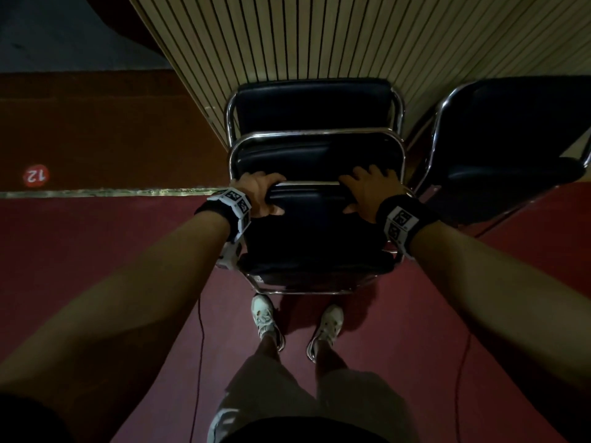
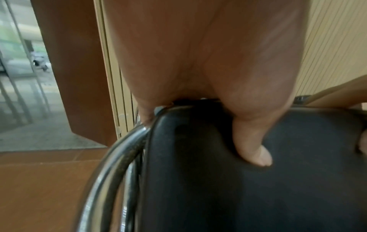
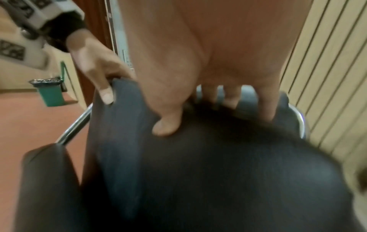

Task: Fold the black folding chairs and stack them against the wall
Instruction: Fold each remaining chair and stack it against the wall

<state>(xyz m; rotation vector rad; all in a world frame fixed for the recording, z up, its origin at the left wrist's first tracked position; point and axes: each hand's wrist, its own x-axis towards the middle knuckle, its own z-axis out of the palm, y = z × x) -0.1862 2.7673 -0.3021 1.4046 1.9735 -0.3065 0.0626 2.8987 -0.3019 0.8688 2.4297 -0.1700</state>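
Two hands hold the top edge of a folded black chair [image 1: 316, 231] that stands upright in front of the person's feet. The left hand [image 1: 260, 193] is clamped on the left corner of the padded edge, fingers curled over the top and the thumb [image 2: 252, 150] pressed on the near side of the black padding. The right hand [image 1: 367, 191] grips the right part of the same edge, its fingers [image 3: 230, 97] over the top and its thumb on the near face. Just behind this chair, two more folded chairs [image 1: 315, 123] lean against the slatted wall [image 1: 319, 36], one in front of the other, with chrome tube frames. To the right, another black chair [image 1: 511, 145] stands beside the wall, and I cannot tell if it is folded. The floor [image 1: 96, 251] is dark red, with a round red sticker [image 1: 36, 176] showing 12. In the right wrist view a green bin [image 3: 50, 92] stands far on the left.
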